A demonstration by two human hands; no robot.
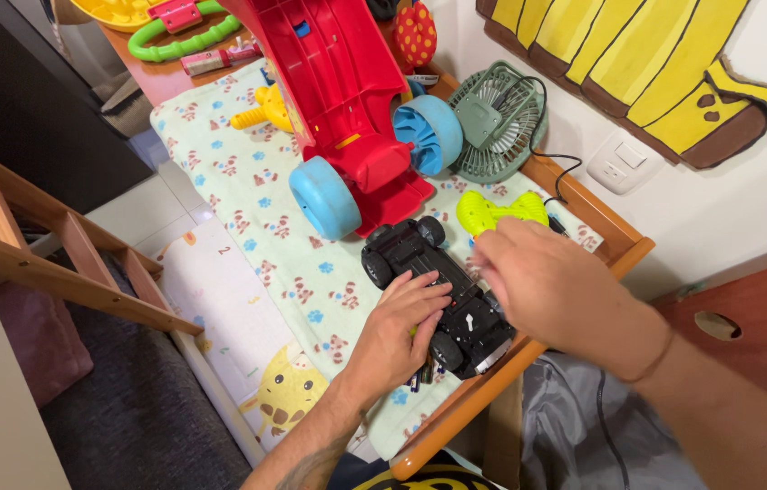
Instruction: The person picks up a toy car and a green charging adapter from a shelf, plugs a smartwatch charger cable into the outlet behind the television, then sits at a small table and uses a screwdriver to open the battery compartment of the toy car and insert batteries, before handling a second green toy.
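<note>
A black toy car (420, 259) lies upside down on a patterned cloth, wheels up. My left hand (397, 331) rests on its underside near the rear wheel, fingers pressing on the chassis. Above the car's middle, my right hand (551, 290) is blurred, fingertips pinched together over the chassis; whether it holds something small I cannot tell. Several small dark batteries (421, 377) lie on the cloth below my left hand. A lime green controller (490, 210) sits just beyond the car.
A big red ride-on toy (347, 100) with blue wheels lies across the cloth (247, 181). A green fan (497, 118) leans against the wall. The wooden tray edge (492, 381) runs below the car. A wooden ladder (48, 245) stands at left.
</note>
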